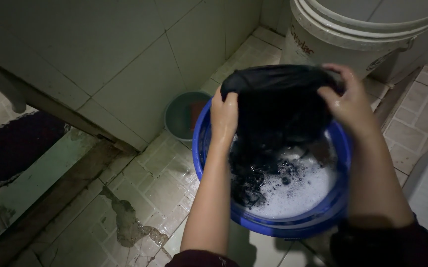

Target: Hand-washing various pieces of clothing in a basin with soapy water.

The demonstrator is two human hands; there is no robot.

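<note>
A wet black garment (pixel 278 106) is stretched between my two hands above a blue basin (pixel 293 225) of soapy water. My left hand (pixel 224 116) grips the cloth's left end over the basin's left rim. At the upper right my right hand (pixel 347 101) is closed on the other end. The lower part of the garment hangs down into the white suds (pixel 298 190).
A big white bucket (pixel 352 34) stands behind the basin at the top right. A small green bowl (pixel 184 116) with something orange-red inside sits at the base of the tiled wall (pixel 125 59). The floor tiles (pixel 144 193) are wet and cracked to the left.
</note>
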